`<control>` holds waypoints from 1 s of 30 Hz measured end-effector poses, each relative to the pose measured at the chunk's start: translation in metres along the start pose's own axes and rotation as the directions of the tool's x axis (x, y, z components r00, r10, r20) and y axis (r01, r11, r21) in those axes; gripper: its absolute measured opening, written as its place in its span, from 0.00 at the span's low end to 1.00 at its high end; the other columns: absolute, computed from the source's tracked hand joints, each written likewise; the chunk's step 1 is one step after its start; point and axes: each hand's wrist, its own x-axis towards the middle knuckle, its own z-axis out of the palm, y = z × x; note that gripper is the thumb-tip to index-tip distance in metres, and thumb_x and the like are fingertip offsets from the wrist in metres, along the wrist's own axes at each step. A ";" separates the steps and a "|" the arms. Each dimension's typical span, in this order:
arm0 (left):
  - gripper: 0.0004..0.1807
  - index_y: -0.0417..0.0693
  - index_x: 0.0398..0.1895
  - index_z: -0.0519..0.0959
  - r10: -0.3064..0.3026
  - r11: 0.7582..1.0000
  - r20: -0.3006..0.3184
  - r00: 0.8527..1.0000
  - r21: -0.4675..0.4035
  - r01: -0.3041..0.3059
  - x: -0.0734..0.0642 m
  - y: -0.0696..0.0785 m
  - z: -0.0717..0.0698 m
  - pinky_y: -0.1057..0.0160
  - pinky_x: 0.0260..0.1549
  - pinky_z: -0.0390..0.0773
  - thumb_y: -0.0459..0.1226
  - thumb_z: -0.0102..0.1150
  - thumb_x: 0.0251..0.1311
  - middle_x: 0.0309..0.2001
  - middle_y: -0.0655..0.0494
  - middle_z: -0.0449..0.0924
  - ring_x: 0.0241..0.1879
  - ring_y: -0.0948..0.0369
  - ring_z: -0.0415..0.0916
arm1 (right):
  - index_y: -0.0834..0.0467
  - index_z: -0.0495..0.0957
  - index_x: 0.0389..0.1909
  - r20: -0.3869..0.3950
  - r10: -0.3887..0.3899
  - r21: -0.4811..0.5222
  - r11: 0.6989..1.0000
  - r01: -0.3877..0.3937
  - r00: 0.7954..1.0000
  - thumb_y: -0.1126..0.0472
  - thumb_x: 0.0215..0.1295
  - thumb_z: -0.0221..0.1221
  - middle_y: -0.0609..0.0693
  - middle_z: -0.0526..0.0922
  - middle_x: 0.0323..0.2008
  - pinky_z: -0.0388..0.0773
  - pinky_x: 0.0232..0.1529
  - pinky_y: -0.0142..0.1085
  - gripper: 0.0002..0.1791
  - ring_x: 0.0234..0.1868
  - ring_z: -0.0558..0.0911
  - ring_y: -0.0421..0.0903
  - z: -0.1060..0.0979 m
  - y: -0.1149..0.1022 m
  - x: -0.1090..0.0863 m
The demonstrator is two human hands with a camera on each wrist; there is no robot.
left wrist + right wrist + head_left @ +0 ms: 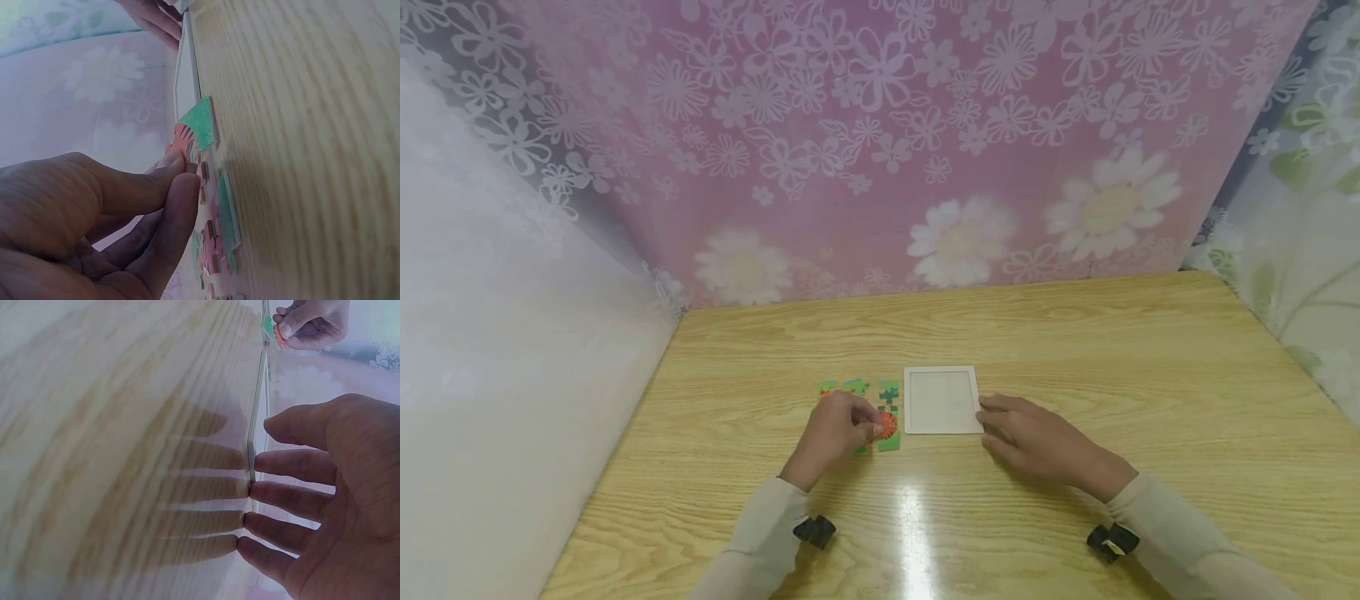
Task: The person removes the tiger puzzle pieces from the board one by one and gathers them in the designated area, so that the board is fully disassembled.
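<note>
My left hand (838, 429) pinches a green-and-red jigsaw puzzle piece (201, 122) between thumb and forefinger; in the left wrist view it is tilted up off the table. Under and beside that hand lie several more puzzle pieces (889, 390), green with red and dark teal parts, some hidden by the hand. Just to their right lies a square white puzzle tray (940, 369) with a thin raised rim. My right hand (1041, 437) is at the tray's right edge, fingers extended and spread, with fingertips touching or very near the rim.
The wood-grain table (1045, 325) carries the pieces and the tray. A pink flowered cloth (865, 200) hangs along its back edge, with pale cloth on the left and a flowered one on the right. A black band (814, 531) sits at my left wrist, another (1112, 542) at my right.
</note>
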 end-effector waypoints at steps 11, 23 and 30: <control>0.03 0.45 0.32 0.89 0.018 0.998 -0.009 1.000 0.053 -0.018 -0.002 -0.003 0.003 0.65 0.26 0.79 0.32 0.69 0.62 0.32 0.58 0.86 0.28 0.66 0.80 | 0.70 0.80 0.57 0.016 0.018 0.001 1.000 -0.018 1.000 0.61 0.73 0.60 0.66 0.76 0.63 0.72 0.61 0.57 0.19 0.65 0.74 0.63 0.001 0.001 -0.001; 0.02 0.43 0.31 0.90 0.044 0.996 -0.009 0.999 0.076 -0.043 -0.003 -0.002 0.004 0.63 0.31 0.80 0.34 0.72 0.59 0.30 0.59 0.87 0.30 0.66 0.80 | 0.70 0.80 0.57 0.020 0.019 0.002 1.000 -0.019 1.000 0.61 0.73 0.60 0.66 0.76 0.63 0.72 0.61 0.57 0.19 0.65 0.74 0.63 0.002 0.001 -0.001; 0.02 0.43 0.33 0.90 0.074 0.991 -0.048 0.996 0.111 -0.068 -0.006 0.001 0.001 0.63 0.29 0.81 0.33 0.71 0.60 0.33 0.56 0.88 0.31 0.63 0.82 | 0.69 0.80 0.57 -0.004 0.024 0.015 1.000 -0.024 1.000 0.61 0.73 0.59 0.66 0.75 0.64 0.72 0.62 0.57 0.19 0.65 0.74 0.63 -0.004 0.000 -0.002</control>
